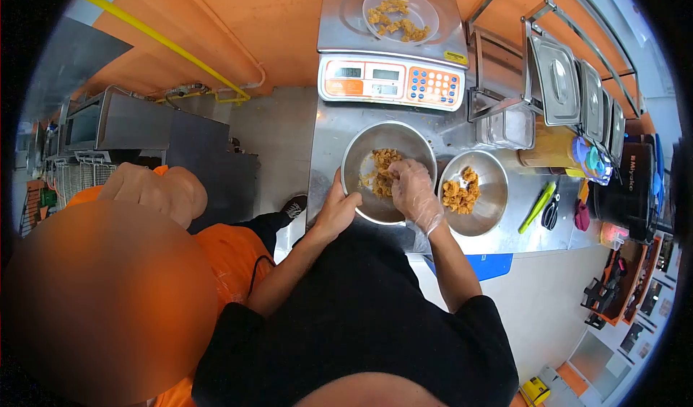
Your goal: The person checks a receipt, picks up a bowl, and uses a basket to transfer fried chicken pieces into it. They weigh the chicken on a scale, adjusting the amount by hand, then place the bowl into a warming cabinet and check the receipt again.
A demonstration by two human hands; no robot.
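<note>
A steel mixing bowl (406,134) stands on the counter in front of me, with golden-brown fried food pieces (383,160) and crumbs at its bottom. My left hand (336,211) is bare and closed on the bowl's near left rim, thumb on top. Inside the bowl is my right hand (417,192), in a clear plastic glove. Its fingers are bent down and closed among the fried pieces; the fingertips are partly hidden. Close on the right, a second steel bowl (493,216) holds larger fried pieces (462,190).
Behind the bowls is a digital scale (393,82) bearing a clear plastic dish (427,6) with fried bits. To the right are a clear container (507,128), lidded steel pans (554,82), green-handled tool (537,206) and scissors (551,212). A person in orange (234,259) stands close at left.
</note>
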